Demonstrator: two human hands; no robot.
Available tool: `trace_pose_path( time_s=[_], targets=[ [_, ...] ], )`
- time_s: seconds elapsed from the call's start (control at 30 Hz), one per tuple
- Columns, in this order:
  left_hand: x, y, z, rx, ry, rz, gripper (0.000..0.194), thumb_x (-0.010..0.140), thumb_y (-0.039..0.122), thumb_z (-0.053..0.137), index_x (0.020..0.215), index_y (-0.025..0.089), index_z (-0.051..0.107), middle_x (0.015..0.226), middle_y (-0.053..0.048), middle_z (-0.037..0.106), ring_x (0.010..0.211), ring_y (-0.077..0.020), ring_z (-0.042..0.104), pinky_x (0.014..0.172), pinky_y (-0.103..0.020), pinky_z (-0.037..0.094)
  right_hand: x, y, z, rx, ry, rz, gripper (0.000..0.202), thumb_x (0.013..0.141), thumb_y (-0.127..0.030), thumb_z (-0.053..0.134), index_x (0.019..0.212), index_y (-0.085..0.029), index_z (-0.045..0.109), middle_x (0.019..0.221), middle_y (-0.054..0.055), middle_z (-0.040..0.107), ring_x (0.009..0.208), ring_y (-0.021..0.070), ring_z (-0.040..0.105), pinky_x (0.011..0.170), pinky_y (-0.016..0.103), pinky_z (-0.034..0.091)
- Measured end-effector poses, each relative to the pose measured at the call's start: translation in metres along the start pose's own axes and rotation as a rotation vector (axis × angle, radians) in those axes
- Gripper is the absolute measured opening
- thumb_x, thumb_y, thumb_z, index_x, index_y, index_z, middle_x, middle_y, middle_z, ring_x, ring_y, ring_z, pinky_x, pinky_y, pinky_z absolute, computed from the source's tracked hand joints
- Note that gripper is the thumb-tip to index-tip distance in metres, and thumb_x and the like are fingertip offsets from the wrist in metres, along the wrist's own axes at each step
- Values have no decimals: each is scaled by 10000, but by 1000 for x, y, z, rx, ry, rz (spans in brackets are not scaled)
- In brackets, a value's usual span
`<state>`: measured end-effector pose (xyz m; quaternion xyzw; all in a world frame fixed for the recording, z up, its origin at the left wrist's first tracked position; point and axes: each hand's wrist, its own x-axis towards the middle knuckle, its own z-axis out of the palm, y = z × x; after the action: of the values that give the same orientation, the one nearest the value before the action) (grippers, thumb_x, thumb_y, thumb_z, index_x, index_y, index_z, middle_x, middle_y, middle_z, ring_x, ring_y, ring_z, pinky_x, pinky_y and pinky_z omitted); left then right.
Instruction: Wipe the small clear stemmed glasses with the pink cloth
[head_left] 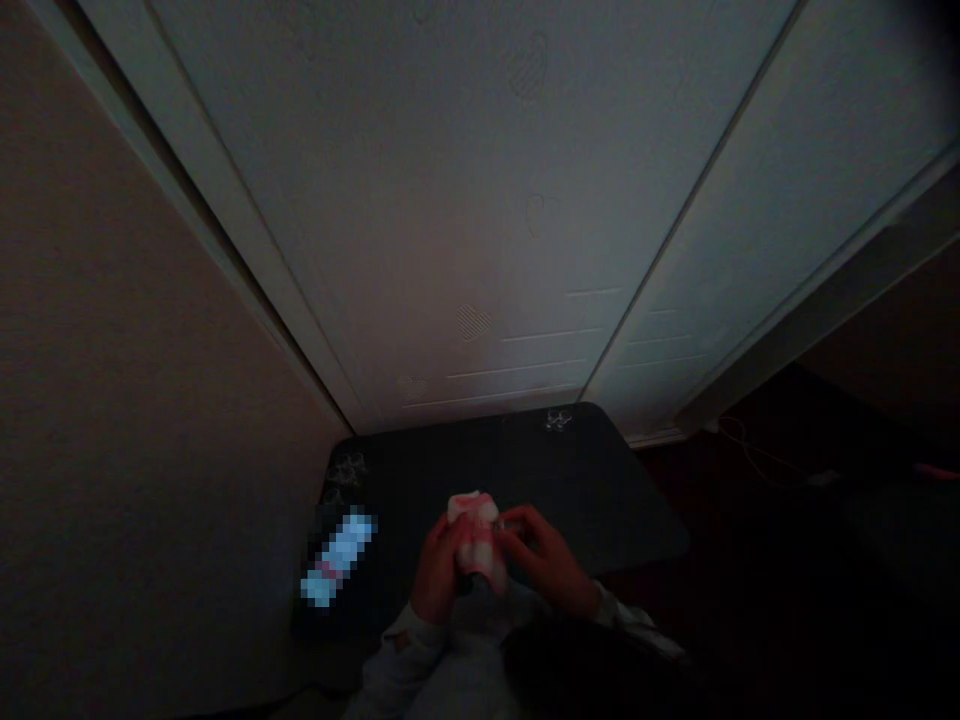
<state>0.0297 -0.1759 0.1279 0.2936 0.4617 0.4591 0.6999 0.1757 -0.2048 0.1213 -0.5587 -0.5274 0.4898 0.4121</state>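
The pink-and-white piece is held up over the near part of the dark desk, between the two hands, so the handling is plainly under way, though nothing in view shows how much of it is done or what is left. The left hand is closed around its left side, fingers curled against it; the right hand has its fingers bent in toward the thumb at the right edge, but whether they pinch the piece or only touch it, I cannot tell in this dim light. The piece looks soft and perhaps padded, with rounded, folded contours and pink patches beside white ones, and a dark spot shows at its lower end. The desk has a smooth, flat top with rounded corners and pale, looping flower-like outlines near its far edge. On its left side lies a glowing, oblong thing, its surface too blurred to read. Behind stands a pale panel with raised hearts and thin straight ridges, and a thin cord loops in the shadow at the right
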Motion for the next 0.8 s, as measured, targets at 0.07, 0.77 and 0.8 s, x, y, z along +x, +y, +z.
trace_pose_path(
  time_s=[0.07,0.77,0.8],
  targets=[
    [0,0,0,-9,-21,11,380,703,298,616,1039,122,622,982,-106,660,871,-210,603,709,-267,459,0,-3,0,-33,31,-18,213,785,-369,521,908,-195,532,695,-7,569,640,138,517,607,263,414],
    [1,-8,-7,-7,-48,-75,370,614,317,706,912,110,631,794,-67,670,684,-172,602,615,-257,444,-2,9,-3,-368,47,-409,172,791,-146,471,867,-225,604,929,65,506,861,177,517,742,305,453],
    [0,-7,-7,-1,-55,-82,364,616,303,705,918,113,631,788,-62,671,673,-166,600,608,-253,441,-2,9,-3,-361,40,-414,170,789,-140,470,860,-222,601,929,65,501,864,177,516,749,307,451]
  ],
)
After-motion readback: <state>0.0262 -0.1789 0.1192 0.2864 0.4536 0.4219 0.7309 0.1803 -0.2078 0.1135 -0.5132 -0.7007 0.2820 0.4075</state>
